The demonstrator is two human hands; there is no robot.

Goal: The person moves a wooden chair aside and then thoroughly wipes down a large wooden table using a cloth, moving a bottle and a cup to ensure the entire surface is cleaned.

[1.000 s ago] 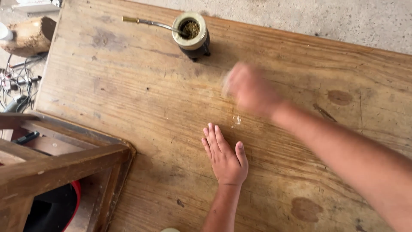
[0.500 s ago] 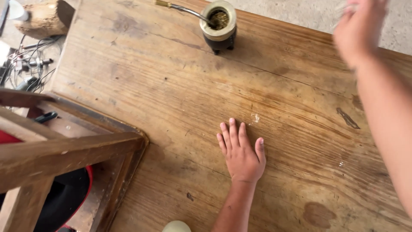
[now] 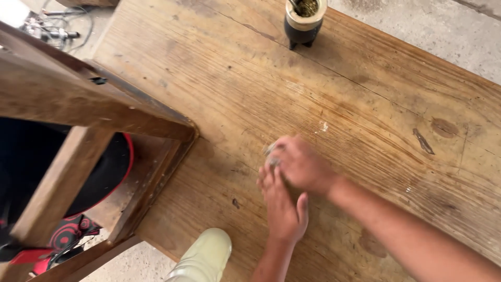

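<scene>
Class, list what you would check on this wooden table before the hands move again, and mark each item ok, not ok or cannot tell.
1. Left hand flat on the table: ok.
2. Right hand over the left hand's fingers: ok.
3. What the right hand grips: a small greyish bit shows, blurred: cannot tell.
4. Gourd cup upright, apart from both hands: ok.
5. Wooden chair against the table edge, close to the left hand: not ok.

Rough home workspace: worn wooden table [image 3: 365, 94], concrete floor [image 3: 443, 31].
</scene>
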